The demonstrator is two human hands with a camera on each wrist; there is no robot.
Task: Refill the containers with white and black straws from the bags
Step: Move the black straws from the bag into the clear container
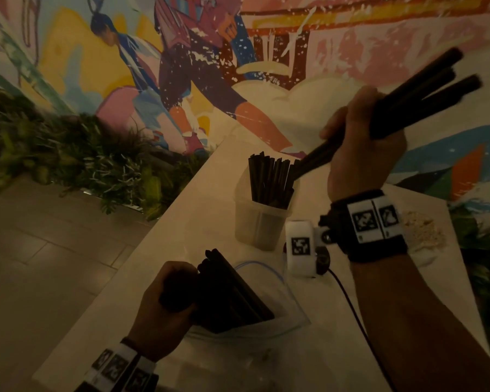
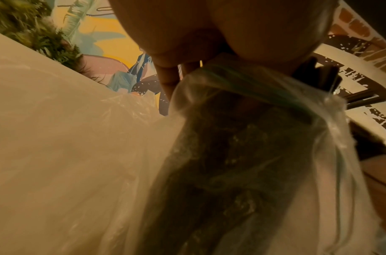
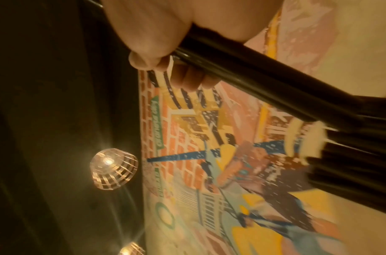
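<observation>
A translucent container (image 1: 259, 222) stands on the white table (image 1: 187, 222) with several black straws (image 1: 269, 179) upright in it. My right hand (image 1: 359, 142) grips a bundle of black straws (image 1: 413, 91) above and to the right of the container; their lower ends point at its mouth. In the right wrist view the fingers (image 3: 187, 79) curl round the bundle (image 3: 264, 82). My left hand (image 1: 167, 304) grips a clear zip bag (image 1: 283, 309) of black straws (image 1: 232, 295) near the table's front. The bag (image 2: 242, 155) hangs below the left hand's fingers (image 2: 168, 77). No white straws show.
A white tagged device (image 1: 300, 250) with a black cable (image 1: 359, 315) sits right of the container. A pale crumpled thing (image 1: 422, 233) lies at the table's right. A painted mural wall (image 1: 238, 66) rises behind. Green plants (image 1: 68, 154) and tiled floor (image 1: 40, 264) lie left of the table edge.
</observation>
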